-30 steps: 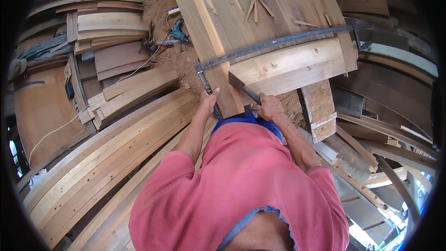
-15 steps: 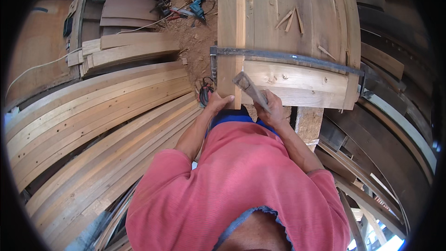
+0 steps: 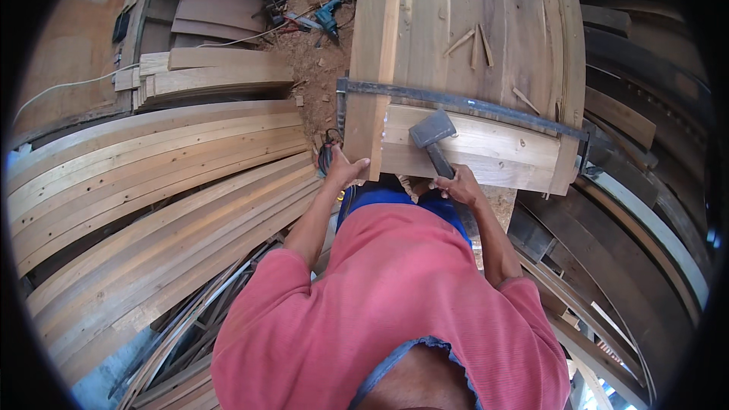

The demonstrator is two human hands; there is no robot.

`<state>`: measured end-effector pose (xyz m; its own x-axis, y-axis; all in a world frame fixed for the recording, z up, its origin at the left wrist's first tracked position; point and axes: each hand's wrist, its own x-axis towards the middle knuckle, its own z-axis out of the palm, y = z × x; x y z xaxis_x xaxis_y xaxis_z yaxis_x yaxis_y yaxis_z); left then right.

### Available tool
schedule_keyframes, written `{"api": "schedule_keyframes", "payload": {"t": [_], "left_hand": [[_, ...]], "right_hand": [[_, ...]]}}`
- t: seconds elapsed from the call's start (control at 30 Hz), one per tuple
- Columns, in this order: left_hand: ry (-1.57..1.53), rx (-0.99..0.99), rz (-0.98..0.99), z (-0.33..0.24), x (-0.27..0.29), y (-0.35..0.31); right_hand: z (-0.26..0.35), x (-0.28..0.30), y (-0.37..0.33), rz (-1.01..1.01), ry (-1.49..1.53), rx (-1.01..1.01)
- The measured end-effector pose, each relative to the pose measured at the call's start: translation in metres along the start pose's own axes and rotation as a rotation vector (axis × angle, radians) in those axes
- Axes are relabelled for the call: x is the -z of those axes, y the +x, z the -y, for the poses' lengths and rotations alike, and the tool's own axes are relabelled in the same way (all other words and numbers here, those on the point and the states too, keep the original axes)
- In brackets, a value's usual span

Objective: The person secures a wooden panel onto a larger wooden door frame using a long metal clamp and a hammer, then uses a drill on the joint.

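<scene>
A wide wooden panel [image 3: 486, 45] lies flat in front of me, squeezed across by a long dark metal bar clamp [image 3: 471, 102]. My right hand [image 3: 456, 186] grips the handle of a hammer [image 3: 433, 133] whose grey head rests over the pale bottom rail [image 3: 493, 152]. My left hand [image 3: 345, 171] presses on the lower left corner of the panel's side board [image 3: 376, 53], next to the clamp's end. A few thin wooden slivers [image 3: 474, 42] lie on the panel's middle.
Long pale planks [image 3: 152, 182] are stacked at my left. Dark boards [image 3: 630, 205] lie at the right. On the dirt ground beyond are a teal power drill [image 3: 330, 15], cables and short boards [image 3: 213, 68].
The view has swung so the panel now lies straighter ahead. The hammer head has come up over the bottom rail, and my left hand has shifted onto the panel's corner.
</scene>
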<state>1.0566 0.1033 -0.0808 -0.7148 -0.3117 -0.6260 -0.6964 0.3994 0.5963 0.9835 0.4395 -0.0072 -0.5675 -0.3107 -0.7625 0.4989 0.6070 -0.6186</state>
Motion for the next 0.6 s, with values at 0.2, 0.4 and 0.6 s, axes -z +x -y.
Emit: {"api": "schedule_keyframes", "payload": {"t": [0.2, 0.4, 0.6], "left_hand": [[0.277, 0.112, -0.247, -0.064, -0.017, -0.004], [0.221, 0.192, -0.330, -0.100, -0.026, 0.007], [0.382, 0.161, -0.246, -0.137, -0.005, 0.021]], "right_hand": [[-0.028, 0.030, -0.003, -0.250, -0.413, 0.070], [-0.043, 0.050, 0.010, -0.392, -0.571, 0.068], [-0.039, 0.067, 0.023, -0.302, -0.515, 0.071]]}}
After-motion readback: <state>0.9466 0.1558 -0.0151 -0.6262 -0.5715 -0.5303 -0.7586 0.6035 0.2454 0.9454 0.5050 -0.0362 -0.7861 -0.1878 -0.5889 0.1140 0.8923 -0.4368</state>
